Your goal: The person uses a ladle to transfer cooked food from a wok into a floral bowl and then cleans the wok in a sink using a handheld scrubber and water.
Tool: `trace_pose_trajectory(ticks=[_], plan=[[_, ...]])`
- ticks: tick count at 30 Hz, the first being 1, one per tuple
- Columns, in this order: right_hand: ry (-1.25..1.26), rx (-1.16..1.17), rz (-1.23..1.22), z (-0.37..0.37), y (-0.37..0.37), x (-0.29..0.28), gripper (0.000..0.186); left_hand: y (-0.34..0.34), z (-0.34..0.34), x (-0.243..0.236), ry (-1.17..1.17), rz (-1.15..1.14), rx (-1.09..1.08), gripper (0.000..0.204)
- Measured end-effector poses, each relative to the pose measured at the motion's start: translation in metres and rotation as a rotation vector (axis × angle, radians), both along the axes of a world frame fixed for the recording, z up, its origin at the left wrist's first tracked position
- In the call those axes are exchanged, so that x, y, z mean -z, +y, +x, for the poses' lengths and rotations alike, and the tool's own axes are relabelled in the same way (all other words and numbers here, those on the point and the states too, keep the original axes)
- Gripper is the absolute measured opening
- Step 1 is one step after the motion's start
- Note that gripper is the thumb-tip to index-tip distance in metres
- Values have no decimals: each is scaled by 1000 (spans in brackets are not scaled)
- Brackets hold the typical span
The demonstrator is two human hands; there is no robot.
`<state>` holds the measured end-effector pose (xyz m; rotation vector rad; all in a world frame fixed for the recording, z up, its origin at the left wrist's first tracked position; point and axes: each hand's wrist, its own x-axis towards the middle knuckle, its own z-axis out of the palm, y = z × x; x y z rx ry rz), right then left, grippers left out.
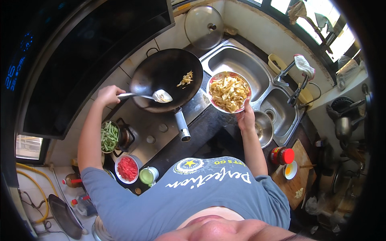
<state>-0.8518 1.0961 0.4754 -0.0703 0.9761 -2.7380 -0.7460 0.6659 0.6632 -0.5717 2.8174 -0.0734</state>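
Observation:
My left hand [109,94] grips the handle of a metal spatula, whose head [162,96] rests inside the black wok [148,72] on the stove. A few yellowish pieces [185,79] lie in the wok, right of the spatula. My right hand [246,118] holds up a red-and-white bowl full of yellowish cooked pieces [228,91], just right of the wok over the edge of the sink [233,60]. A steel bowl [265,130] sits beneath that hand. The wok's long metal handle [181,122] points toward me.
Green cut vegetables [109,137], chopped red food [127,168] and a green cup [146,176] stand at left. A cutting board [281,180] with a red-lidded jar [287,155] and small bowl [289,169] lies at right. A faucet [294,88] and a leaning glass lid [200,26] are behind.

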Motion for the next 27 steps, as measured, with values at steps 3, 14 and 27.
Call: trace_pose_trajectory(ticks=[3, 14, 27], plan=[[-36, 36, 39, -31, -3, 26, 49, -15, -11, 18, -20, 156, -77, 46], [-160, 76, 104, -148, -72, 111, 47, -83, -57, 112, 101, 578, -41, 50], [-168, 5, 43, -180, -134, 137, 47, -98, -92, 151, 256, 931, -13, 51]])
